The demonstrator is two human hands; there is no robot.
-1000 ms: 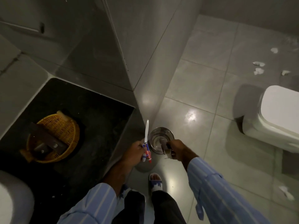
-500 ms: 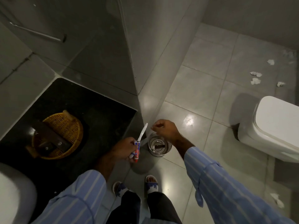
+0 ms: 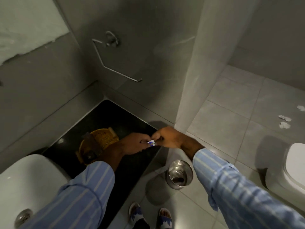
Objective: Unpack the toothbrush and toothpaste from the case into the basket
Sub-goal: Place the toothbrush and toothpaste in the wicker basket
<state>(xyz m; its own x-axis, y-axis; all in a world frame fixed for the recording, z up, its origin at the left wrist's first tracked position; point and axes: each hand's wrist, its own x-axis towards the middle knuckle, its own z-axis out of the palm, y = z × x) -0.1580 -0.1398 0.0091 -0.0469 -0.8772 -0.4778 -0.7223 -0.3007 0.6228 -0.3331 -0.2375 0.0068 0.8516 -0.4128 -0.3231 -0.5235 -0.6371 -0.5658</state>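
A small toothpaste tube (image 3: 151,143), blue and white at its visible end, is being held between the two hands above the near right part of a black countertop (image 3: 132,169). The left hand (image 3: 132,143) is being kept curled around the tube's left part, so most of the tube is being hidden by its fingers; whether the toothbrush is also being held there cannot be told. The right hand (image 3: 170,138) is being kept closed, with thumb and fingertips pinching the tube's right end. Both forearms are being covered by blue striped sleeves (image 3: 231,187). Just left of the left hand, a yellow woven basket (image 3: 105,138) is being seen resting on the countertop, with a dark flat object (image 3: 92,146), possibly the case, lying across it; the basket's near right rim is being partly blocked by the left wrist. A white washbasin (image 3: 28,182) is being shown at the near left, beside the basket. On the grey tiled floor (image 3: 222,126), below the right forearm, a round steel bin (image 3: 179,174) is being seen standing open, with something dark inside. A white toilet (image 3: 293,167) is being cut off by the right edge, and scraps of white paper (image 3: 283,121) are being seen scattered on the far right floor. A metal towel rail (image 3: 113,63) is being shown fixed to the far wall, and patterned slippers (image 3: 150,215) at the near edge.
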